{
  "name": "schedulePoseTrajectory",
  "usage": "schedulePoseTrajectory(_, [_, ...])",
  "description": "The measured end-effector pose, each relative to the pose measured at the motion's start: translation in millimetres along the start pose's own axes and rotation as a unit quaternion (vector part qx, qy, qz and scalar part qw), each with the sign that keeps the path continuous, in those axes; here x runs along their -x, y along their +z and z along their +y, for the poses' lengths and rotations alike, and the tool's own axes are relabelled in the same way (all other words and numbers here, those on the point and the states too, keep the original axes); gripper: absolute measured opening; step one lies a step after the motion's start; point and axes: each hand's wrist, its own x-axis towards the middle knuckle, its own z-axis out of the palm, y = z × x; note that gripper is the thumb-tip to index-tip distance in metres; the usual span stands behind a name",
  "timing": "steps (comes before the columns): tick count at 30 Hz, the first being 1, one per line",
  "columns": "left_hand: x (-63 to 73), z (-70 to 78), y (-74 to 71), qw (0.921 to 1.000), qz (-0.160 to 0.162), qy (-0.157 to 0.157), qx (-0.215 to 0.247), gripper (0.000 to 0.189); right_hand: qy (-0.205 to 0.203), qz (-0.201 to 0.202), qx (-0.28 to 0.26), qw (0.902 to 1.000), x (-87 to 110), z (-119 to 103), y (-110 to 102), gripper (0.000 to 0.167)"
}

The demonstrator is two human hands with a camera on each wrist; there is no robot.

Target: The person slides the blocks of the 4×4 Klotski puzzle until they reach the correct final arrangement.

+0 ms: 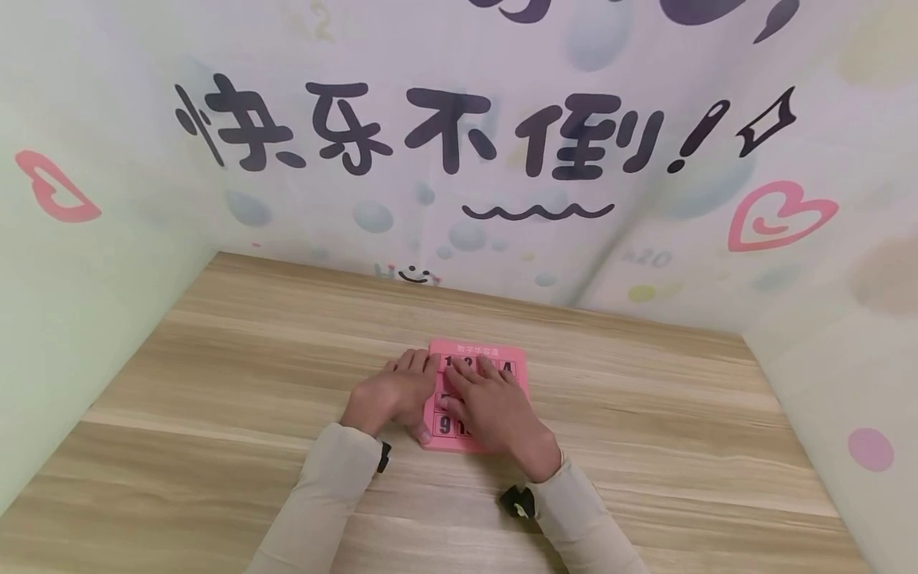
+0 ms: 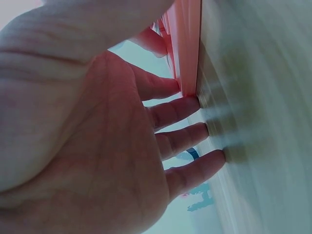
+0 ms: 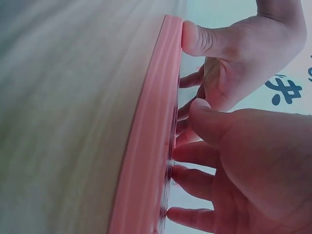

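A pink number sliding puzzle (image 1: 476, 349) lies flat on the wooden table, with tiles 1, 2, 4 and 9 showing between the fingers. My left hand (image 1: 394, 391) rests along its left side, thumb at the near left corner. In the left wrist view its straight fingers (image 2: 187, 170) stand on the tabletop, the index fingertip against the pink side wall (image 2: 187, 44). Over the tiles lies my right hand (image 1: 498, 414), covering much of the middle and right. Its fingertips touch the puzzle face in the right wrist view, where the thumb (image 3: 202, 114) is also close to the tiles.
The wood-grain table (image 1: 251, 383) runs back to a white printed backdrop (image 1: 430, 231) with large black characters and pink hearts. Pale side walls (image 1: 72, 319) stand at left and right. A black strap piece (image 1: 518, 502) hangs by the right cuff.
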Motion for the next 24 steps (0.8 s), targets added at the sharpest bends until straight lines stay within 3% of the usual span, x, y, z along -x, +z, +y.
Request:
schedulePoseTrajectory(14, [-0.3,-1.7,0.8,1.0000,0.003,0.001,-0.001,0.123,-0.034,0.000,0.025,0.9991,5.4,-4.4,-8.4,0.057])
schedulePoseTrajectory(24, [-4.4,-3.6,5.6,1.0000,0.008,-0.003,-0.001,0.124,-0.043,-0.055,0.069,0.9952,19.9,-15.6,-23.0,0.044])
